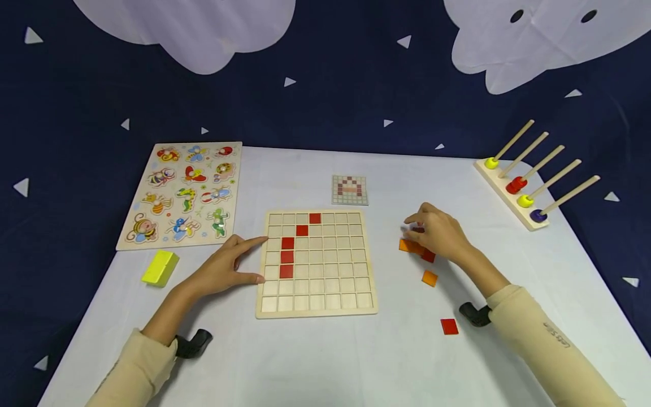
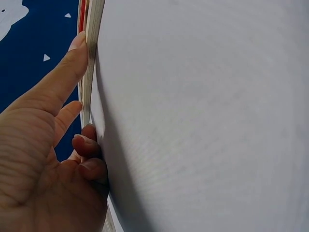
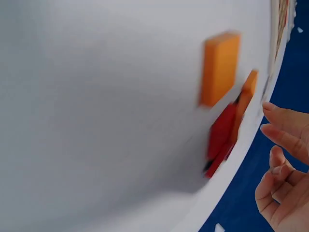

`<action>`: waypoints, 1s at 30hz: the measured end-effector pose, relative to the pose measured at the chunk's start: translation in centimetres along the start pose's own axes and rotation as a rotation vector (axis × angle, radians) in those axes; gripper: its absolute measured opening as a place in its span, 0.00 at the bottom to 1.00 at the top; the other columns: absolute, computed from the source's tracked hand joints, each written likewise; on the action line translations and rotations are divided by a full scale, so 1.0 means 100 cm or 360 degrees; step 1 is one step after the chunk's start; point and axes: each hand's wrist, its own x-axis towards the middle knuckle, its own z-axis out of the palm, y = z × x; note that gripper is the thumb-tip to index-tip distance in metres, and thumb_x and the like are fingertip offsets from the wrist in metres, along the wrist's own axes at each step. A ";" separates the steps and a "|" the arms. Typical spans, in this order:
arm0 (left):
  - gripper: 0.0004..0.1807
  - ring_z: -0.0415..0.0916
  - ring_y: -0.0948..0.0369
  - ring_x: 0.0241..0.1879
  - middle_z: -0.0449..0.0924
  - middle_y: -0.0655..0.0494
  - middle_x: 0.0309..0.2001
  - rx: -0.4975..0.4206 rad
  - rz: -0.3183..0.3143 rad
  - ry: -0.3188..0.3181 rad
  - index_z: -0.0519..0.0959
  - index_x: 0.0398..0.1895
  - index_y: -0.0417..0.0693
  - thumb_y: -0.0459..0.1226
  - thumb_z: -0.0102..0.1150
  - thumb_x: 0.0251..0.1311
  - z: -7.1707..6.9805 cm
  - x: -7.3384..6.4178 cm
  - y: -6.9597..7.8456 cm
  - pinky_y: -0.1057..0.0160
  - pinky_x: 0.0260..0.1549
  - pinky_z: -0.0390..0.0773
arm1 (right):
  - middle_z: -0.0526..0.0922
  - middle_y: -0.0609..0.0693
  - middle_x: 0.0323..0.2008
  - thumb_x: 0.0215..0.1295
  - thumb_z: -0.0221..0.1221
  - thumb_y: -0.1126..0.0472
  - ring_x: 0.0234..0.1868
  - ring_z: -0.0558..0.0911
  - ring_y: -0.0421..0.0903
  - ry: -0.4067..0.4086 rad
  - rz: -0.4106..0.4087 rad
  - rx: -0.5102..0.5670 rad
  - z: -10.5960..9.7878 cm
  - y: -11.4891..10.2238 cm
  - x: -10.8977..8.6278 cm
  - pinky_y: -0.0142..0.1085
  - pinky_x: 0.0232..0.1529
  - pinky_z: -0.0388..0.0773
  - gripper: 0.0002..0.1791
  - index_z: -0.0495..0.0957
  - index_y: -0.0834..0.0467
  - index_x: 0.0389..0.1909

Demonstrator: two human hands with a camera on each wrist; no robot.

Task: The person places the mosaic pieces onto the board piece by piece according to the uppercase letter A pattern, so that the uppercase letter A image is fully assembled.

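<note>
A wooden grid board [image 1: 325, 314] lies on the white table, with several red square tiles [image 1: 287, 256] set in its cells in a stepped line. My left hand [image 1: 224, 265] touches the board's left edge with thumb and index finger spread apart; its other fingers bend underneath. Over a small pile of loose tiles, my right hand [image 1: 438, 232] hovers with loosely bent fingers. Nothing shows between its fingertips in the right wrist view. The pile has orange tiles [image 1: 409, 246] and red tiles [image 1: 428, 256], partly hidden by the hand.
A small pattern card [image 1: 350, 190] lies behind the board. An insect peg puzzle [image 1: 179, 195] is at the back left, a yellow block [image 1: 160, 268] before it. The bead stacker [image 1: 513, 195] stands back right. A single orange tile [image 1: 429, 278] and red tile [image 1: 450, 327] lie nearer me.
</note>
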 end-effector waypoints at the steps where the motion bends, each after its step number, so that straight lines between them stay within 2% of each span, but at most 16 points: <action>1: 0.48 0.58 0.59 0.30 0.62 0.52 0.36 0.0001 0.0000 0.0000 0.66 0.73 0.55 0.48 0.77 0.47 0.000 0.000 0.000 0.64 0.29 0.62 | 0.77 0.55 0.36 0.59 0.70 0.58 0.31 0.75 0.47 0.0003 0.0004 -0.0001 -0.001 0.004 -0.001 0.39 0.30 0.73 0.17 0.86 0.63 0.47; 5: 0.48 0.59 0.60 0.30 0.62 0.52 0.37 0.0009 -0.0005 -0.0005 0.66 0.73 0.56 0.49 0.77 0.47 0.000 0.000 0.000 0.64 0.29 0.62 | 0.77 0.56 0.36 0.59 0.70 0.58 0.31 0.75 0.48 0.0016 0.0011 0.0004 -0.003 0.017 -0.005 0.40 0.30 0.71 0.17 0.86 0.63 0.46; 12: 0.48 0.59 0.59 0.30 0.62 0.52 0.37 0.0001 -0.0014 -0.0010 0.66 0.74 0.56 0.49 0.77 0.47 0.000 0.000 0.000 0.64 0.29 0.62 | 0.77 0.58 0.38 0.58 0.70 0.58 0.31 0.73 0.48 -0.0086 0.0037 0.0057 -0.002 0.031 -0.010 0.39 0.31 0.69 0.19 0.85 0.66 0.46; 17: 0.48 0.59 0.59 0.30 0.61 0.52 0.37 -0.0004 -0.0014 -0.0003 0.66 0.73 0.56 0.49 0.77 0.47 0.000 0.001 -0.001 0.64 0.29 0.62 | 0.77 0.57 0.37 0.58 0.70 0.60 0.33 0.74 0.49 -0.0080 0.0015 0.0099 -0.001 0.039 -0.009 0.41 0.34 0.70 0.17 0.85 0.67 0.44; 24: 0.48 0.58 0.60 0.30 0.61 0.53 0.36 -0.0014 0.0012 -0.0001 0.66 0.73 0.56 0.49 0.77 0.47 0.001 0.001 -0.003 0.65 0.28 0.62 | 0.77 0.55 0.36 0.59 0.70 0.58 0.34 0.75 0.49 -0.0044 -0.0057 0.0016 -0.003 0.037 -0.003 0.45 0.36 0.73 0.17 0.85 0.67 0.42; 30: 0.48 0.58 0.60 0.30 0.61 0.53 0.36 -0.0019 0.0017 0.0010 0.67 0.73 0.55 0.48 0.78 0.46 0.002 0.001 -0.004 0.65 0.28 0.62 | 0.77 0.54 0.36 0.57 0.70 0.60 0.34 0.75 0.49 0.0008 -0.0095 0.0100 -0.007 0.021 0.010 0.41 0.35 0.73 0.15 0.86 0.65 0.42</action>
